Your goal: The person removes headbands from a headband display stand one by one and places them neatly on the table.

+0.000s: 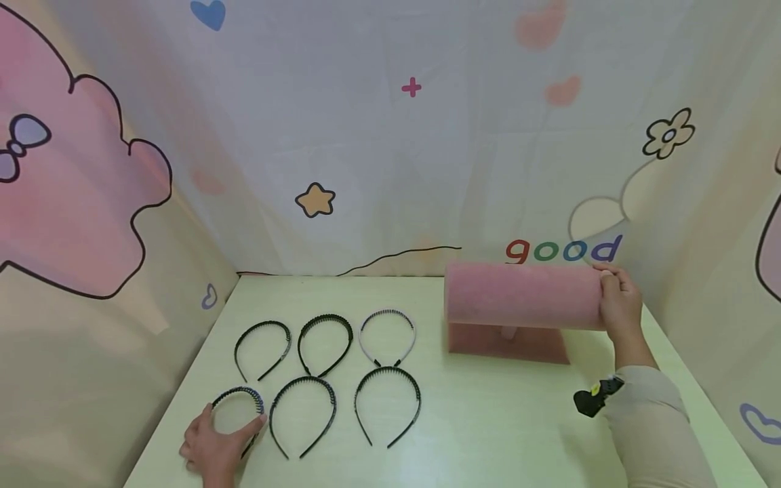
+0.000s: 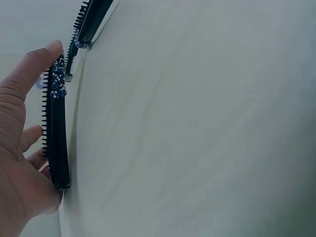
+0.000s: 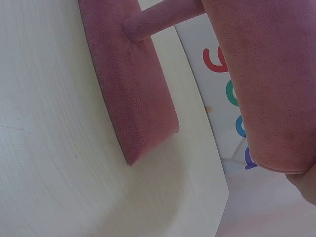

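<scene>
At the front left, my left hand (image 1: 215, 444) holds a black toothed headband (image 1: 259, 401) with thumb and fingers on its two sides. The left wrist view shows the glittery blue-silver patch on this headband (image 2: 59, 84) close to the thumb. On the right, my right hand (image 1: 622, 308) grips the right end of a pink plush headband stand (image 1: 525, 295), a thick horizontal roll on a short post over a flat base (image 1: 506, 344). In the right wrist view the base (image 3: 131, 84) rests on the table, and only a little of the hand shows at the roll's end.
Several other headbands lie in two rows on the pale table (image 1: 488, 427): a back-left one (image 1: 262, 324), a thick black one (image 1: 325, 317), a white-and-dark one (image 1: 415, 337), and two in front, left (image 1: 332, 400) and right (image 1: 418, 400). A printed curtain (image 1: 390, 149) hangs behind.
</scene>
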A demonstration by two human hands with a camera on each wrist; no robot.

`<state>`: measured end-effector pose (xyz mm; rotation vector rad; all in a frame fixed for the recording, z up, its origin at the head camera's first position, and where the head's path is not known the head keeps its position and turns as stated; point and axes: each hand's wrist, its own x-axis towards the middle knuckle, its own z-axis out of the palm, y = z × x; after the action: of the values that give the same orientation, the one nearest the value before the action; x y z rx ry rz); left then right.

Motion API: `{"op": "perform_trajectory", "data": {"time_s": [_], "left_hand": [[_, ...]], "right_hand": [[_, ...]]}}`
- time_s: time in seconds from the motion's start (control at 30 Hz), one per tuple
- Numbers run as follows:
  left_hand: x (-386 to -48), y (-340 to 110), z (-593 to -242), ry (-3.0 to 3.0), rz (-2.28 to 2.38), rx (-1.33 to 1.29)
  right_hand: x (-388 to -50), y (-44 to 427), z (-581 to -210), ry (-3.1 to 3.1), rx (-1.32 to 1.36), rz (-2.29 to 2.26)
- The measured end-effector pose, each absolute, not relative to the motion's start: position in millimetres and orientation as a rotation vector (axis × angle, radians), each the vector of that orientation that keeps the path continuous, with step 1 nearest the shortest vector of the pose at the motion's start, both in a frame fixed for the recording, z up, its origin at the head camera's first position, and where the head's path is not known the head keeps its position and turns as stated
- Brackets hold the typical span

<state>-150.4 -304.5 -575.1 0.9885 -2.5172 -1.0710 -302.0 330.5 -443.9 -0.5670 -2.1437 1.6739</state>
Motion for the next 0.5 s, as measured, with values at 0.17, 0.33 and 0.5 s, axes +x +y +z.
{"op": "perform_trajectory", "data": {"time_s": [0.17,0.33,0.5], "left_hand": [[-154,-306,-577,-2.553,-1.067,0.959],[-161,-309,-577,-2.627,-1.043,0.966],[-167,-311,-577,-2.668,-1.027,0.98]], "right_hand": [[-301,331,-445,-2.131,-0.567,1.666],[-301,331,-445,-2.114,-0.561,1.675],[-302,330,-444,-2.102,-0.553,1.668]]}}
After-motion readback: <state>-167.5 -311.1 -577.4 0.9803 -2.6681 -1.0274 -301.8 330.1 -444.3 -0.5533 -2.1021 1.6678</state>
